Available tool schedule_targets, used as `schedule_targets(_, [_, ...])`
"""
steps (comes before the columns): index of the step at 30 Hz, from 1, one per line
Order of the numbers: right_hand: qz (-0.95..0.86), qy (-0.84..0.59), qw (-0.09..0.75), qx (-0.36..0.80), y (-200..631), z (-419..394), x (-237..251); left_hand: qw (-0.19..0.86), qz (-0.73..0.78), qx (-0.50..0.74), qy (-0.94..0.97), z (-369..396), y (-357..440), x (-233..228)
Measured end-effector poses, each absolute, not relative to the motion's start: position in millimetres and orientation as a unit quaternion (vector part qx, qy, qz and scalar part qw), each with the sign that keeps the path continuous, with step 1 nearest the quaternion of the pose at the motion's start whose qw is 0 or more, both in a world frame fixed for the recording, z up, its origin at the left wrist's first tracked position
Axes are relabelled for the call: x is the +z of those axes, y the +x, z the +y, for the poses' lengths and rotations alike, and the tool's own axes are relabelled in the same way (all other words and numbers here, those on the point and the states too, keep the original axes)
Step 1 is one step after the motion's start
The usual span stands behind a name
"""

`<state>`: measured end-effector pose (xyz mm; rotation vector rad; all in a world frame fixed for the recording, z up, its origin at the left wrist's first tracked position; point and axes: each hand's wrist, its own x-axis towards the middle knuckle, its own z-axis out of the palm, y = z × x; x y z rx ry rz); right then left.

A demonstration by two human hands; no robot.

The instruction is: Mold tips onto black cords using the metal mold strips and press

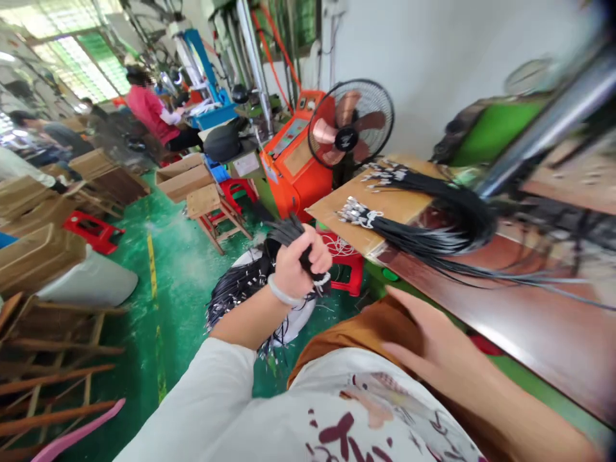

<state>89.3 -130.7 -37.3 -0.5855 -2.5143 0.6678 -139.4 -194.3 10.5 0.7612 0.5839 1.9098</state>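
My left hand (299, 264), with a pale band at the wrist, is closed round a bundle of black cables (282, 232) held above the floor. A pale tie shows at the bundle's lower end. Below and behind that hand, many black cables with silvery ends (238, 282) are heaped on a white container (298, 324). My right hand (423, 330) hovers by my brown-clad thigh, fingers stretched and thumb apart, holding nothing. On the bench beside it lies a tied bundle of black cables (414, 234) with white ends, and another bundle (428, 183) curves behind.
The workbench (481, 301) runs along my right, with a metal post (543, 122) rising over it. A black fan (351, 128) stands before an orange machine (298, 157). Ahead are a red stool (349, 269) and a wooden stool (205, 202). Cartons line the left; people sit farther back.
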Motion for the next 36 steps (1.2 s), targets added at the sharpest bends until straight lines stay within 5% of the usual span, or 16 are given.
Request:
schedule_targets(4, [-0.850, -0.237, 0.331, 0.334, 41.9, -118.7, -11.9, 0.522, 0.177, 0.744, 0.378, -165.2, -82.3, 57.8])
schedule_targets(9, [-0.861, -0.321, 0.310, 0.243, 114.6, -109.1, -7.2, 0.535, 0.079, 0.800, 0.261, -141.1, -92.1, 89.7])
schedule_targets(15, [-0.840, -0.415, 0.230, 0.264, 219.4, -123.1, -55.1, 0.561, 0.047, 0.792, 0.236, -127.1, -77.3, 79.6])
schedule_targets(22, [-0.777, -0.427, 0.364, 0.284, 168.9, -155.7, -52.2, 0.631, 0.063, 0.671, 0.383, -142.4, 8.4, 67.4])
schedule_targets(29, [-0.813, -0.409, 0.404, 0.095, 210.3, -174.9, -90.8, 0.511, 0.037, 0.719, 0.470, -190.8, 8.8, 82.5])
schedule_targets(36, [-0.792, -0.466, 0.392, 0.036, 250.7, -202.7, -110.1, 0.480, 0.051, 0.734, 0.477, -183.8, -15.9, 85.9])
